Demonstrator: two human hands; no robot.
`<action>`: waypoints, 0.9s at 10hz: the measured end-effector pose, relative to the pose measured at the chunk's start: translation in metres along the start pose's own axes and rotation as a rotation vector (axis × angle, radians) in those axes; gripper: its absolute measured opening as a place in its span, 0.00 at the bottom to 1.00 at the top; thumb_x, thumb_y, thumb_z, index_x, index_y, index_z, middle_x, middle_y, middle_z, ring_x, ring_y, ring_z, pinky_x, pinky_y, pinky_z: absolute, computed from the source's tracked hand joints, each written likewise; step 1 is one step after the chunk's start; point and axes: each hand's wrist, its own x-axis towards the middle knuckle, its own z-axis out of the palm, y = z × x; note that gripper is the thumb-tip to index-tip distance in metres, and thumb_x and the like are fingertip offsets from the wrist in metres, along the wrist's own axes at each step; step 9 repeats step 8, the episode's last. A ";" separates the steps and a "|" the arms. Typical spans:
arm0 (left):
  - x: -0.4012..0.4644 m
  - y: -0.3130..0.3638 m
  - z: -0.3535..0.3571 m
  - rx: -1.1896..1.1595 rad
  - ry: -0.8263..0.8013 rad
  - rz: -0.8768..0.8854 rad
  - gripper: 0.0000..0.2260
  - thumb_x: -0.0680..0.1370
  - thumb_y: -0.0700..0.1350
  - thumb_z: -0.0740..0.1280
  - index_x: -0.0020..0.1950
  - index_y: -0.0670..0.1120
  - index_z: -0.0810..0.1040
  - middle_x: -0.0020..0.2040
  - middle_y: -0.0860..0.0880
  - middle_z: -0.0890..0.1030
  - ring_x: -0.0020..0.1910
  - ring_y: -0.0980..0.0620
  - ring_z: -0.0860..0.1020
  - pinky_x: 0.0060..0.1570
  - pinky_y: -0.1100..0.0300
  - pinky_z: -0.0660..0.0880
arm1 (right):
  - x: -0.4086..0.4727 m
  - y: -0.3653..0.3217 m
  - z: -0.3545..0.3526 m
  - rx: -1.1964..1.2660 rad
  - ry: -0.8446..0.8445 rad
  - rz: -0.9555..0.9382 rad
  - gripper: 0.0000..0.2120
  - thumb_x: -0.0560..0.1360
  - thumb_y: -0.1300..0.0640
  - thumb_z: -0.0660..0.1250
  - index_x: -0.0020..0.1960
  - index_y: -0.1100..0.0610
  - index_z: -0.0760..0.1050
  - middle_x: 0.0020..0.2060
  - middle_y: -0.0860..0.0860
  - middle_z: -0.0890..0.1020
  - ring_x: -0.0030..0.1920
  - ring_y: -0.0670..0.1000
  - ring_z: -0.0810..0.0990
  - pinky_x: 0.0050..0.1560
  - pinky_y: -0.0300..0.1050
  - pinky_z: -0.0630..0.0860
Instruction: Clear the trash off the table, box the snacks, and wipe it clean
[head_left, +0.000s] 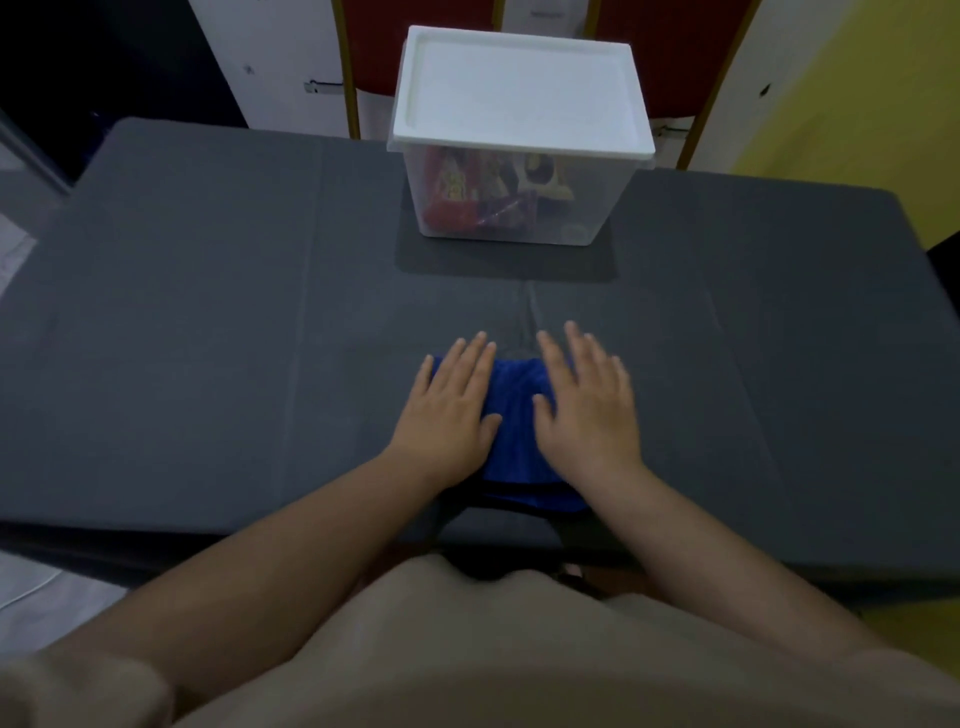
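Note:
A blue cloth (514, 415) lies on the dark grey table (208, 338) near its front edge, at the middle. My left hand (449, 410) rests flat on the cloth's left side with straight fingers. My right hand (587, 405) lies flat on its right side, fingers spread. Both palms cover much of the cloth. At the far middle of the table stands a clear plastic box (514, 208) with a white lid (519, 93) on it. Colourful snack packets (478, 192) show through its wall.
Behind the table stand red chairs with gold frames (353, 67) and a white panel (270, 62). A yellow wall (857, 104) is at the right. The table's front edge runs just before my body.

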 end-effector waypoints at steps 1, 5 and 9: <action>0.005 -0.004 0.014 0.043 -0.165 -0.019 0.31 0.80 0.58 0.48 0.77 0.46 0.38 0.78 0.50 0.39 0.76 0.52 0.38 0.72 0.47 0.36 | -0.003 0.001 0.026 -0.081 -0.216 -0.060 0.31 0.80 0.41 0.48 0.77 0.49 0.40 0.77 0.51 0.42 0.77 0.51 0.40 0.73 0.52 0.36; 0.002 -0.021 0.021 0.073 -0.178 -0.027 0.36 0.74 0.67 0.42 0.76 0.51 0.36 0.78 0.53 0.38 0.76 0.54 0.37 0.71 0.42 0.34 | -0.009 0.042 0.035 -0.021 -0.318 0.026 0.44 0.67 0.28 0.35 0.77 0.49 0.36 0.76 0.47 0.37 0.76 0.46 0.36 0.73 0.57 0.35; 0.037 -0.037 -0.055 0.235 0.067 -0.099 0.29 0.81 0.55 0.46 0.77 0.45 0.40 0.78 0.48 0.41 0.76 0.50 0.39 0.72 0.46 0.34 | 0.057 0.072 -0.027 -0.039 -0.114 0.030 0.33 0.79 0.38 0.46 0.78 0.53 0.43 0.78 0.51 0.43 0.76 0.50 0.39 0.75 0.53 0.37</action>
